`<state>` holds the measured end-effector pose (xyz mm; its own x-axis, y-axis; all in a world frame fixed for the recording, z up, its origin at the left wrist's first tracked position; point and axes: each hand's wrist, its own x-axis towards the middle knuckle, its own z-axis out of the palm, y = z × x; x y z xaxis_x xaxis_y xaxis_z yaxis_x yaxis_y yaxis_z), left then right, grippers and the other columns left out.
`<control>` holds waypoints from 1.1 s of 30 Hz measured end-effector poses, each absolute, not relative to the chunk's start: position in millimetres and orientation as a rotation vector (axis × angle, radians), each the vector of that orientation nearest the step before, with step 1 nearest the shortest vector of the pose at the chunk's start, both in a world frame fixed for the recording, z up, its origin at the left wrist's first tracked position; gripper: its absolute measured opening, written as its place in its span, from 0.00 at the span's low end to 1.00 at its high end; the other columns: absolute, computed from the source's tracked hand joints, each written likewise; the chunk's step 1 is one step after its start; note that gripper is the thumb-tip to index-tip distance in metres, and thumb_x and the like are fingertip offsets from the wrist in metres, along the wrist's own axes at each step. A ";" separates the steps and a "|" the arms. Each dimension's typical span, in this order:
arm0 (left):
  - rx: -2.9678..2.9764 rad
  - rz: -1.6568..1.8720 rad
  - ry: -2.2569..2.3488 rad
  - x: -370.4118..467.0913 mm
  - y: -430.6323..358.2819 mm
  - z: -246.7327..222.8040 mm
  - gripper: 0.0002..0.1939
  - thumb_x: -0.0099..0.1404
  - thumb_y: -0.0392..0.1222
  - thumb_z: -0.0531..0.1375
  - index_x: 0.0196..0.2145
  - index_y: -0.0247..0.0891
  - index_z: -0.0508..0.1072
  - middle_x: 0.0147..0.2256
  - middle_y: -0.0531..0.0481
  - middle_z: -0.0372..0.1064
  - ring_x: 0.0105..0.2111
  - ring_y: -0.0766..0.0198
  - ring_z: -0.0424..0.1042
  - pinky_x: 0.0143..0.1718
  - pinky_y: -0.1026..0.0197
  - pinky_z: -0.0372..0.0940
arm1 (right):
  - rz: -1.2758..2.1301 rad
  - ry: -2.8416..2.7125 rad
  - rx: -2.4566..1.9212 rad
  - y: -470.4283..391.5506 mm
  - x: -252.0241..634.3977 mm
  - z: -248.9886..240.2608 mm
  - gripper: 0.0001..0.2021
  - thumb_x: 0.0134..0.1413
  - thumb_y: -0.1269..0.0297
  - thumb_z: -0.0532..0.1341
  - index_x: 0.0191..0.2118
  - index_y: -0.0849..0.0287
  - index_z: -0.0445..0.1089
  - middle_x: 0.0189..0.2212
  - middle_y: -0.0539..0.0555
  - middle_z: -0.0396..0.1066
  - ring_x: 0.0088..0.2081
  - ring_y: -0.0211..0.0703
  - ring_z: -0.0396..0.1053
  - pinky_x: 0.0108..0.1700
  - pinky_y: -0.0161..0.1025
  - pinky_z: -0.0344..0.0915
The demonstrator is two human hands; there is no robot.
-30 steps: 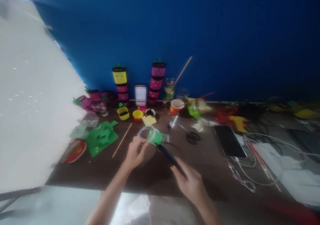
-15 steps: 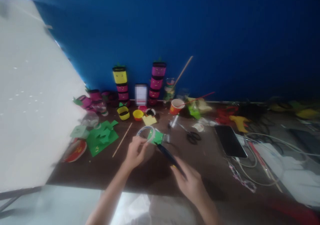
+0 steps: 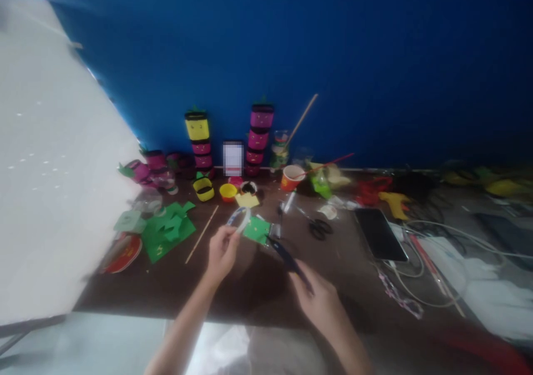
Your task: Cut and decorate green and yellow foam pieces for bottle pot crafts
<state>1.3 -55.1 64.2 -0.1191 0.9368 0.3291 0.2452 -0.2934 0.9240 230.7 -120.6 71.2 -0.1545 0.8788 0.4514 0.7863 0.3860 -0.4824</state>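
A pale, clear-looking ring (image 3: 244, 220) is pinched in my left hand (image 3: 223, 250), tilted up above the table. My right hand (image 3: 314, 289) is closed round a dark, slim tool (image 3: 287, 257), whose tip points up and left. Under and beyond that tip lies a small green piece (image 3: 257, 229) on the dark table. The ring and the tool are apart. Blur hides what kind of tool it is.
Green sheets (image 3: 169, 231) and a thin stick (image 3: 202, 234) lie at the left. Black-handled scissors (image 3: 320, 228), a paper cup (image 3: 292, 178) and a black phone (image 3: 380, 234) with cables are at the right. Purple and yellow stacked figures (image 3: 259, 139) stand by the blue wall.
My left hand has turned the ring and drawn it left, off the green piece. The tool's tip has shifted slightly right, away from the ring. The view has moved a little.
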 end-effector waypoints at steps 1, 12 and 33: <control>1.515 1.449 1.310 0.8 -55.3 65.3 0.10 0.63 0.44 0.54 0.30 0.36 0.68 0.21 0.55 0.60 0.21 0.71 0.60 0.24 0.69 0.55 | 0.159 -1.926 -1.448 -119.7 234.1 69.3 0.12 0.55 0.63 0.56 0.45 0.60 0.67 0.34 0.57 0.76 0.32 0.46 0.75 0.34 0.36 0.72; 1.422 1.313 1.223 -2.8 -40.5 55.6 0.12 0.62 0.48 0.54 0.30 0.35 0.67 0.25 0.52 0.64 0.27 0.68 0.64 0.31 0.66 0.59 | -0.257 -1.861 -1.895 -81.4 275.0 26.8 0.20 0.50 0.72 0.51 0.51 0.67 0.62 0.39 0.65 0.71 0.40 0.55 0.70 0.39 0.47 0.68; 1.984 1.099 1.086 0.8 -33.6 12.7 0.10 0.64 0.43 0.52 0.36 0.37 0.69 0.30 0.46 0.69 0.32 0.62 0.67 0.36 0.60 0.62 | 0.411 -1.716 -1.158 -40.3 169.2 46.9 0.06 0.55 0.68 0.56 0.35 0.57 0.70 0.41 0.57 0.70 0.48 0.45 0.67 0.50 0.45 0.64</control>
<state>0.8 -33.6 12.7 0.3165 0.8731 0.3709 0.3603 -0.4724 0.8044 169.2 -40.3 46.9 -0.0583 0.8423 0.5358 0.5087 0.4869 -0.7100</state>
